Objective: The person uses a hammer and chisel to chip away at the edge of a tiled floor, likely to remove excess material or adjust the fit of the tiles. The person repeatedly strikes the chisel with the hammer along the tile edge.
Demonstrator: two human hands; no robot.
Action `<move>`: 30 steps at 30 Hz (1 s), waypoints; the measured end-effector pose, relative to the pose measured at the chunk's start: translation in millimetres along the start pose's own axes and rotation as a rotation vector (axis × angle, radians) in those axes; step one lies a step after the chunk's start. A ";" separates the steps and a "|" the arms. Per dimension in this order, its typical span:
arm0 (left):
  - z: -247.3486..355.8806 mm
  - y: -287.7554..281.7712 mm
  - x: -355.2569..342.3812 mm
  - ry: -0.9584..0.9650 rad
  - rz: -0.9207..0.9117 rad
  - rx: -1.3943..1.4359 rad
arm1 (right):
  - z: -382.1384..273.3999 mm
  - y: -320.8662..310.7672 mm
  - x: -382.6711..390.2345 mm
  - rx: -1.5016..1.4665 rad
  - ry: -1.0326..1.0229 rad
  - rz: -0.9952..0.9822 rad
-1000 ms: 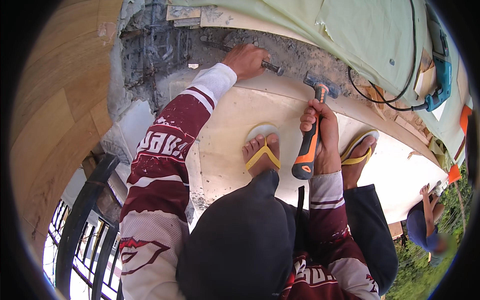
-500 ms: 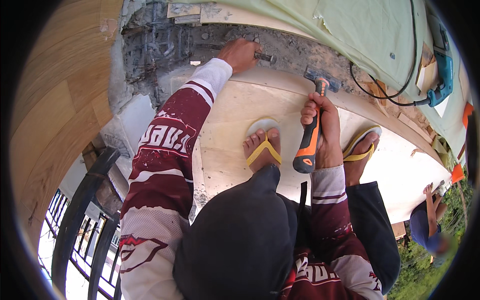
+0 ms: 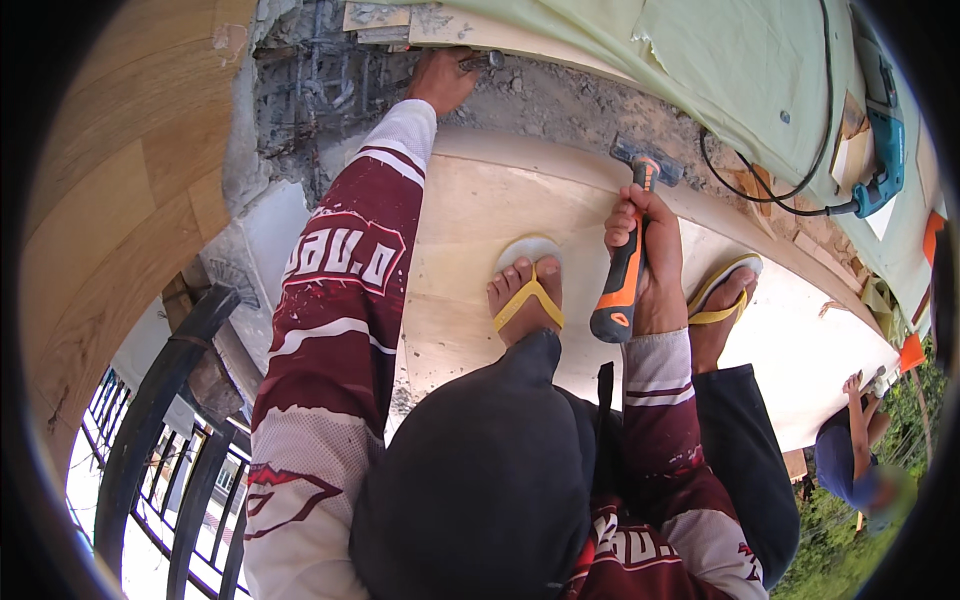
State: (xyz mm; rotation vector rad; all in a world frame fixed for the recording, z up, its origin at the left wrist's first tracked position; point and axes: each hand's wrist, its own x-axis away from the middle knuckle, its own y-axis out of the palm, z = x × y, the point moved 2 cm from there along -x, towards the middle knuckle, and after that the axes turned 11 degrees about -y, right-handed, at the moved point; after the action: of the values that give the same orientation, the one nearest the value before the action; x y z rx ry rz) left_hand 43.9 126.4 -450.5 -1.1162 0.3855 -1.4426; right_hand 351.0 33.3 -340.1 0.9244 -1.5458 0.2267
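Observation:
My left hand [image 3: 444, 82] is closed around a short dark metal chisel [image 3: 486, 61], whose blunt end sticks out to the right of my fist. Its other end is hidden. The fist is over the trough of broken concrete [image 3: 540, 95], close to the exposed rebar [image 3: 325, 85]. My right hand [image 3: 652, 240] grips a hammer [image 3: 617, 300] by its orange-and-black handle. The dark hammer head [image 3: 645, 158] points away from me, at the trough's near edge, apart from the chisel.
Pale boards [image 3: 455, 220] lie under my sandalled feet. A green sheet [image 3: 720, 70] covers the far side, with a teal power tool [image 3: 882, 150] and its black cable on it. Black railings [image 3: 150, 430] stand at lower left. Another person [image 3: 845, 450] is at far right.
My left hand has shifted away from me and to the left with the chisel, nearer the trough's far edge. My right hand and the hammer have hardly moved.

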 end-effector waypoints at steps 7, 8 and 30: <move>12.5 6.7 18.4 0.003 -0.239 -0.157 | -1.0 -0.1 1.7 0.008 -0.009 0.001; 8.0 9.4 15.9 -0.044 -0.232 -0.166 | -1.2 0.2 1.9 0.001 -0.008 -0.017; 80.9 14.9 55.9 0.058 -0.345 -0.311 | 0.7 3.0 3.6 0.027 -0.048 0.018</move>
State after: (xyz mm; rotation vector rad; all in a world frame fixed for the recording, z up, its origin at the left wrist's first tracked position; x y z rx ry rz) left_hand 126.6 102.3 -400.7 -1.4448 0.4877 -1.7612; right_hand 348.8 33.4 -335.9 0.9438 -1.5993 0.2400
